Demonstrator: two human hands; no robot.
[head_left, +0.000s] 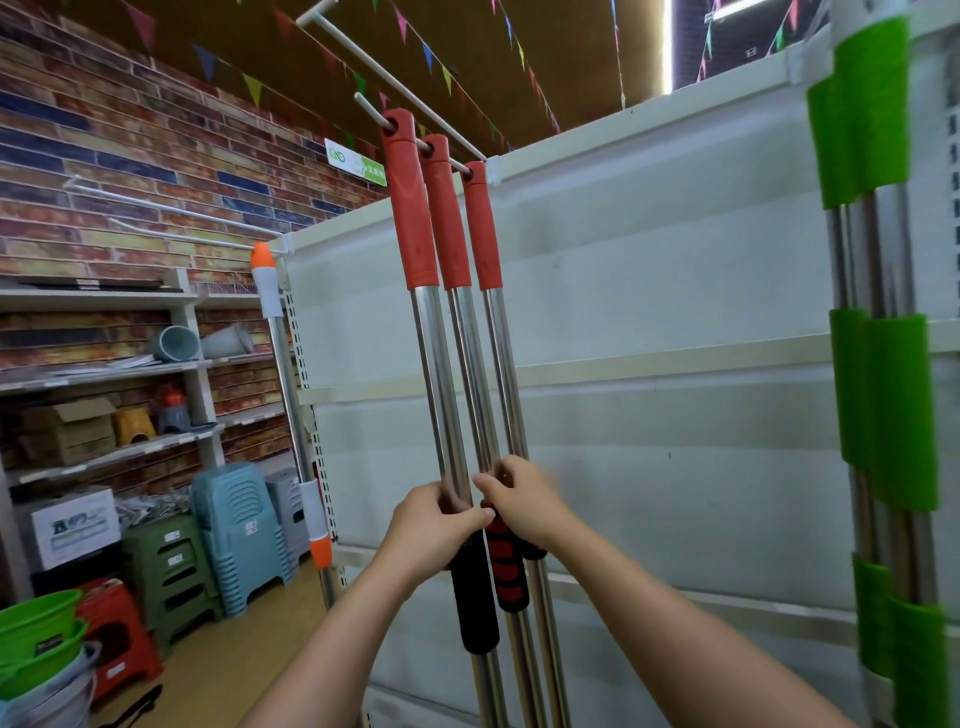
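Three steel mop poles with red top grips (413, 208) hang side by side from a white hook rod (371, 111) on a white display panel (675, 312). Lower down the poles carry black and red-black foam sleeves (475, 597). My left hand (434, 525) grips the leftmost pole just above its black sleeve. My right hand (524, 499) holds the other poles at the same height, fingers curled round them. Both forearms reach up from the bottom edge.
Green-gripped poles (878, 338) hang at the right. An orange-and-white pole (291, 389) hangs left of the panel. Shelves (104, 374) against a brick wall hold boxes and funnels. Stacked plastic stools (234, 535) and green basins (36, 639) stand on the floor at the left.
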